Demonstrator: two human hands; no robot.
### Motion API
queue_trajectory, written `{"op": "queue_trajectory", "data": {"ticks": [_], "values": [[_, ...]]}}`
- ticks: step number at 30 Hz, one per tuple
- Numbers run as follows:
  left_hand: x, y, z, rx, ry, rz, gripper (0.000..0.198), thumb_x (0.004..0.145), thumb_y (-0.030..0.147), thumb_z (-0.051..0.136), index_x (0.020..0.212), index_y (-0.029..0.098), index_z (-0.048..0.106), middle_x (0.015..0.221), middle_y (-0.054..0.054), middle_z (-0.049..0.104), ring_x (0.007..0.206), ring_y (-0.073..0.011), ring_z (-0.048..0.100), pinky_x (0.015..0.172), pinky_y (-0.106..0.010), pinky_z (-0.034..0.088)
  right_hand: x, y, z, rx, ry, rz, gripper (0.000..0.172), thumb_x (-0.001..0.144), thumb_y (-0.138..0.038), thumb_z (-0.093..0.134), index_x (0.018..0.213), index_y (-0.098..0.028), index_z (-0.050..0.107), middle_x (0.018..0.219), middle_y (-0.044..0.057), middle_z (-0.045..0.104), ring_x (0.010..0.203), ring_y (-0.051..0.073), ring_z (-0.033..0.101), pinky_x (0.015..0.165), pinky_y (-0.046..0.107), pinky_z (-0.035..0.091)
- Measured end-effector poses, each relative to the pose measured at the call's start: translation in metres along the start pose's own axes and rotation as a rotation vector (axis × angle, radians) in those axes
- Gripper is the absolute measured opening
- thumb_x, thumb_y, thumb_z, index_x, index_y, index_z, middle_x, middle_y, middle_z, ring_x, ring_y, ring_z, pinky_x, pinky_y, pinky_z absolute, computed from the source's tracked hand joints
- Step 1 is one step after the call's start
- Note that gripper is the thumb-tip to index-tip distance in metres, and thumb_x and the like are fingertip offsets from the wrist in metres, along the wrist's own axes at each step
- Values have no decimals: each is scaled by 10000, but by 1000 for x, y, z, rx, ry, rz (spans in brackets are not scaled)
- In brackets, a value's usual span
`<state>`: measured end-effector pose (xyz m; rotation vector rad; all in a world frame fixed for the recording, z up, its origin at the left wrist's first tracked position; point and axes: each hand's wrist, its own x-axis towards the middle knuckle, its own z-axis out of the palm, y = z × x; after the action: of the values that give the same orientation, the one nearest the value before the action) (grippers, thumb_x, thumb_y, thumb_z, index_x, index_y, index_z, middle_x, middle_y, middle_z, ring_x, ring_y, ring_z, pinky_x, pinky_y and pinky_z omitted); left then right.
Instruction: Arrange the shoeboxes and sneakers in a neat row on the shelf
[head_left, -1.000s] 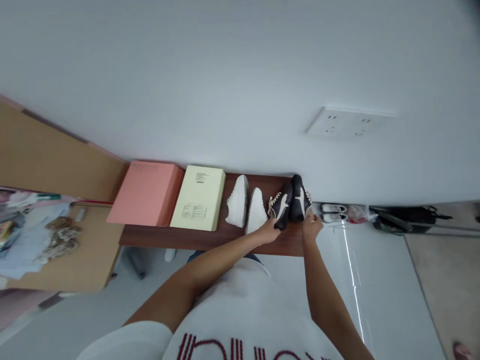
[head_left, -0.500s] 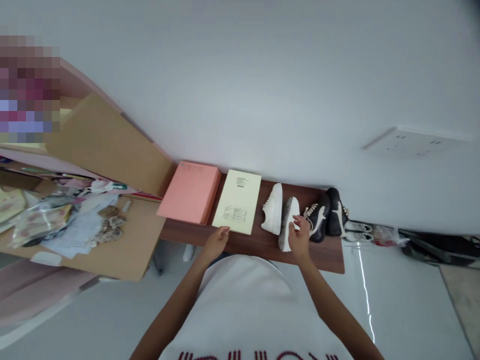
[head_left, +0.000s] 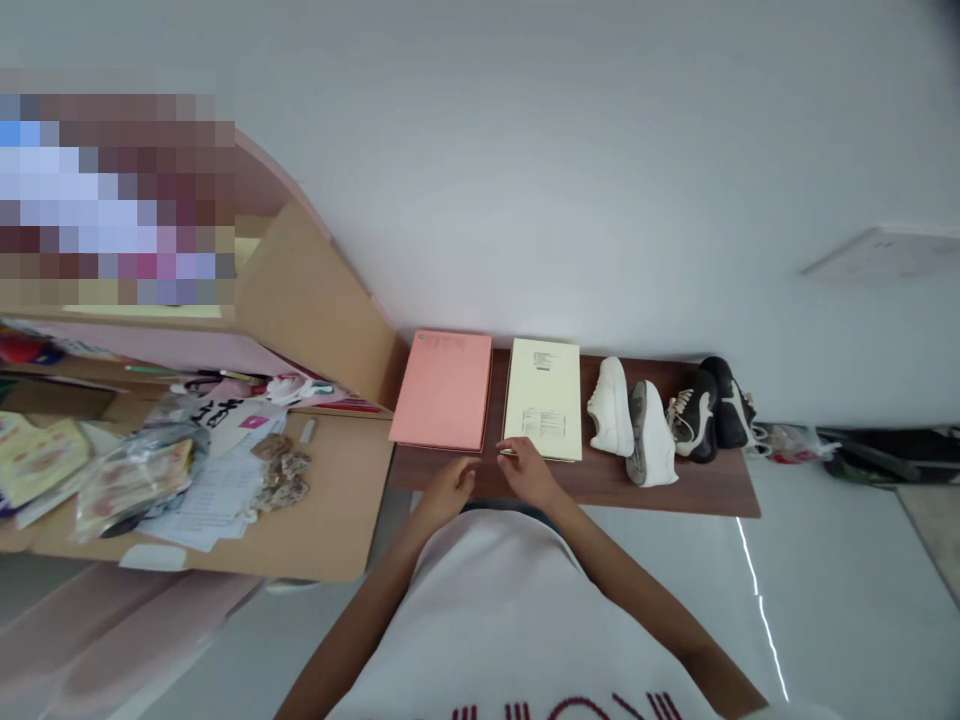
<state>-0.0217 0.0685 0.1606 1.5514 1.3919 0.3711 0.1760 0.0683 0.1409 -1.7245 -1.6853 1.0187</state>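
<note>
On the dark wooden bench [head_left: 675, 492] lie a pink box [head_left: 447, 390] and, to its right, a pale yellow box [head_left: 544, 395] with printed text. My left hand [head_left: 448, 488] hovers near the front edge below the pink box, fingers loosely curled and apart, holding nothing. My right hand [head_left: 527, 470] is at the front left corner of the yellow box, fingers apart with nothing between them; whether it touches the box is unclear. Farther right are a pair of white shoes [head_left: 611, 410] and a pair of black shoes [head_left: 694, 418] with light marks.
At the left stands a tan desk [head_left: 341, 500] with papers [head_left: 206, 500], plastic bags [head_left: 142, 475] and a brown hair-tie-like bundle [head_left: 283, 475]. A raised panel [head_left: 322, 300] rises behind it. A dark bag [head_left: 892, 455] lies at the far right.
The view has turned left. My right hand has moved from the white shoes to the yellow box's front edge. One white shoe now lies tipped on its side more than before.
</note>
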Motion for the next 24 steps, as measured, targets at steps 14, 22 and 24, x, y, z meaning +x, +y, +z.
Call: {"op": "queue_trajectory", "data": {"ticks": [14,22,24], "values": [[-2,-64,-43,-96,-32,-30,352,895,237,503,1214,205,650,1240,-108,709,1187,-218,650,1056,-377,478,2,54,23,-702,85,168,711,929,-526,485,1576,-307,286,1674,117,167,1516,460,42,1095,767,94],[-9,-67,-63,-107,33,-64,346,900,267,495,1199,212,661,1221,-105,713,1168,-239,657,1051,-400,481,4,25,11,-283,232,111,640,898,-477,570,1477,-224,471,1635,143,280,1534,385,108,1170,683,104],[-6,-72,-75,-114,123,-76,362,908,287,494,1226,213,650,1251,-101,697,1187,-239,644,1067,-395,467,1,11,23,-83,288,119,604,923,-490,525,1454,-204,496,1607,138,340,1515,326,226,1208,582,184]]}}
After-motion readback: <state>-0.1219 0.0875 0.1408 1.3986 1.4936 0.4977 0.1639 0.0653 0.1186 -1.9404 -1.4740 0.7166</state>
